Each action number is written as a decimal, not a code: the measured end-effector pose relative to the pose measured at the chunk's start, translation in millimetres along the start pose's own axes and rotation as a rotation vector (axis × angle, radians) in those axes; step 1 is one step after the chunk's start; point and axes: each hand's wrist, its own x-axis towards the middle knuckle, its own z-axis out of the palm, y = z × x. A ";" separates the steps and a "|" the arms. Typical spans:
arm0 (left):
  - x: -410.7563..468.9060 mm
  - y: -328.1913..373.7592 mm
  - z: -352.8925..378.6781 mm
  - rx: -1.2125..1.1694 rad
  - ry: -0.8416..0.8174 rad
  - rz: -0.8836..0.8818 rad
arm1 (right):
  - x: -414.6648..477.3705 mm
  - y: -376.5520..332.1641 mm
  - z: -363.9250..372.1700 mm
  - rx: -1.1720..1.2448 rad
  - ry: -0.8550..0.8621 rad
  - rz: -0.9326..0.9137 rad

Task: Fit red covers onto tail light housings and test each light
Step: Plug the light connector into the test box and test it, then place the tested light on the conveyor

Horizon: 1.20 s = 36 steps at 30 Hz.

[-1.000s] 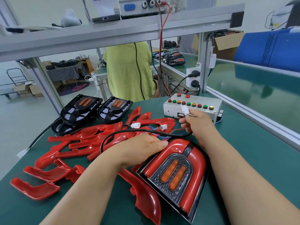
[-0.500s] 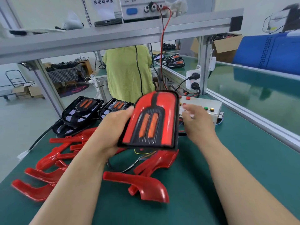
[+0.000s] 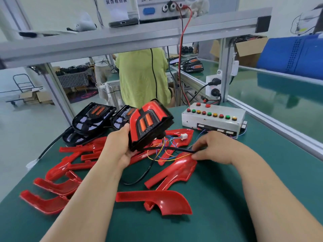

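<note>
left hand (image 3: 120, 147) gripping covered tail light (image 3: 148, 123), fingers curling round lower edge, tilting it clear of bench (image 3: 262, 172), seemingly for checking fit. right hand (image 3: 215, 149) at 3 o'clock pinching black cable (image 3: 174, 149), probably gathering slack. white connector (image 3: 183, 136) dangling unplugged; test box (image 3: 213, 119) waiting at 1 o'clock.

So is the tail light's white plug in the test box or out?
Out. The white plug hangs free on its coloured wires beside the tail light, apart from the test box.
</note>
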 end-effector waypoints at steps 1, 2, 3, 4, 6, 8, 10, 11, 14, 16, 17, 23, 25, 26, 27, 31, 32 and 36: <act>0.3 -0.1 -0.3 -0.005 0.000 -0.002 | 0.1 0.9 -0.4 -0.005 0.005 0.000; 0.2 -0.4 -1.0 -0.006 -0.002 -0.003 | -0.1 0.7 -1.8 0.006 0.038 0.000; -0.1 -0.3 -1.1 -0.008 -0.010 -0.001 | -0.6 -0.4 -3.4 0.030 0.095 -0.002; -1.4 1.2 -0.7 -0.013 -0.024 0.005 | -0.8 -2.1 -4.9 0.072 0.172 -0.013; -6.2 6.5 1.6 -0.008 -0.068 0.040 | -2.8 -10.3 -8.1 0.201 0.356 -0.077; -12.2 13.7 5.9 -0.008 -0.100 0.125 | -3.9 -23.7 -12.9 0.406 0.487 -0.142; -15.9 21.4 10.8 -0.008 -0.107 0.270 | -4.2 -41.3 -17.8 0.737 0.522 -0.178; -18.5 25.6 15.7 0.031 -0.105 0.349 | -3.7 -50.0 -22.0 0.905 0.526 -0.187; -31.2 38.8 38.1 0.115 -0.093 0.470 | -6.3 -70.6 -43.2 1.251 0.486 -0.198; -37.4 48.7 56.3 0.100 -0.076 0.481 | -13.4 -76.9 -58.9 1.404 0.410 -0.206; -39.3 53.6 66.0 0.137 -0.071 0.516 | -18.5 -77.2 -66.2 1.433 0.379 -0.216; -54.1 71.2 123.3 0.376 -0.157 0.697 | -50.1 -53.5 -100.2 1.275 0.491 -0.291; -64.5 71.9 150.2 0.257 -0.253 0.600 | -59.9 -38.3 -110.8 1.315 0.603 -0.281; -70.1 71.3 164.3 0.224 -0.302 0.556 | -65.1 -29.4 -116.3 1.353 0.649 -0.277; -75.8 70.2 177.9 0.221 -0.352 0.525 | -69.8 -19.3 -121.8 1.390 0.692 -0.265; -104.4 61.2 229.6 0.260 -0.641 0.508 | -86.8 29.2 -146.2 1.501 0.881 -0.204; -111.3 56.1 240.6 0.309 -0.695 0.527 | -91.0 42.8 -152.8 1.517 0.934 -0.190; -140.3 31.7 276.1 0.507 -0.863 0.610 | -101.6 96.6 -174.3 1.614 1.102 -0.149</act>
